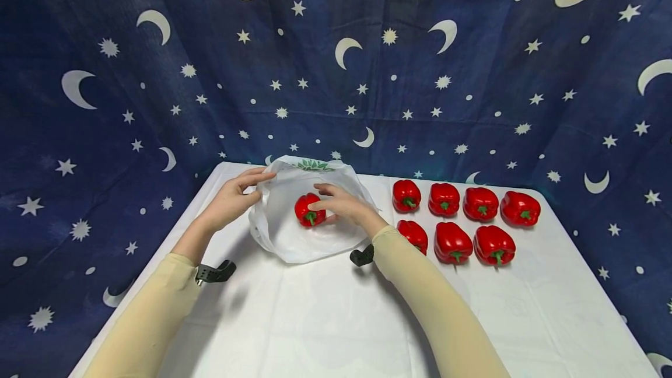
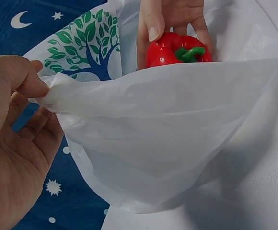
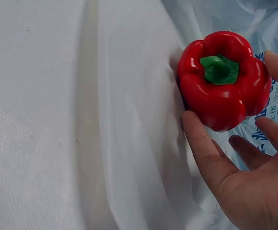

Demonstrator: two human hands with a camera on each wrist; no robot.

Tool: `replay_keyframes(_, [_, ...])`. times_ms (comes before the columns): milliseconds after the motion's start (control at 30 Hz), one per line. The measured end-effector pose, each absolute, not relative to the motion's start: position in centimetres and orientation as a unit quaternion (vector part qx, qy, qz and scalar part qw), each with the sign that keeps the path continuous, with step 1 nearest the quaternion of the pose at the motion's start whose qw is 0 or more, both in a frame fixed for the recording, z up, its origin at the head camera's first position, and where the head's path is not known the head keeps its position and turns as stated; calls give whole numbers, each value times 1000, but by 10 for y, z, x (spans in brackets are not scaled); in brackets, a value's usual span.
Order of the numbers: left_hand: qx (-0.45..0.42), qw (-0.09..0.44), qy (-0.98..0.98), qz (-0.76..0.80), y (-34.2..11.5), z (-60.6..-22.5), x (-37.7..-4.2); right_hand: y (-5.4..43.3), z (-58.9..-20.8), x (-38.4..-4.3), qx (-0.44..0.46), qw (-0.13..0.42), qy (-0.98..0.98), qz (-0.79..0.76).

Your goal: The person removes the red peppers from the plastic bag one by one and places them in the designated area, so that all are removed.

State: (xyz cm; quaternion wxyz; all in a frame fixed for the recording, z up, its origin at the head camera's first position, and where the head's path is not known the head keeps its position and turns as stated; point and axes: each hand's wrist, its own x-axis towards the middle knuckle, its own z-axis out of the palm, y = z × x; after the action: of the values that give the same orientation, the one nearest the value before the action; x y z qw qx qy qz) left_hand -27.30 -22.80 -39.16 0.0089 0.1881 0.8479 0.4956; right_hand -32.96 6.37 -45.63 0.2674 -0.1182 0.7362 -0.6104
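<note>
A white plastic bag (image 1: 286, 244) with a green-leaved tree print lies on the table, its mouth spread wide. My left hand (image 1: 231, 200) pinches the bag's rim between thumb and fingers, as the left wrist view shows (image 2: 19, 124). Inside the mouth sits a red bell pepper (image 1: 304, 210), its green stem facing me. Around the pepper (image 3: 220, 81) my right hand (image 3: 254, 177) has its fingers spread and loose; a fingertip and the thumb lie against or very near its sides. In the left wrist view the bag's near wall hides the pepper's lower part.
Several more red bell peppers (image 1: 452, 242) stand in two rows on the right of the white-covered table (image 1: 325, 319). My right forearm partly covers the nearest one (image 1: 413, 233). A dark blue curtain (image 1: 315, 104) with moons and stars hangs behind the table.
</note>
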Motion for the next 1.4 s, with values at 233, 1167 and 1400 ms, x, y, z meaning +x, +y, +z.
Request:
replay_keyframes(233, [191, 12, 848, 495, -227, -391, -274, 57, -461, -332, -122, 281, 711, -633])
replay_keyframes(1167, [194, 16, 849, 491, -225, -394, -275, 55, -457, -323, -136, 244, 735, -618])
replay_keyframes(1400, [192, 15, 849, 492, -223, -393, -274, 49, -463, -324, -140, 216, 746, -614])
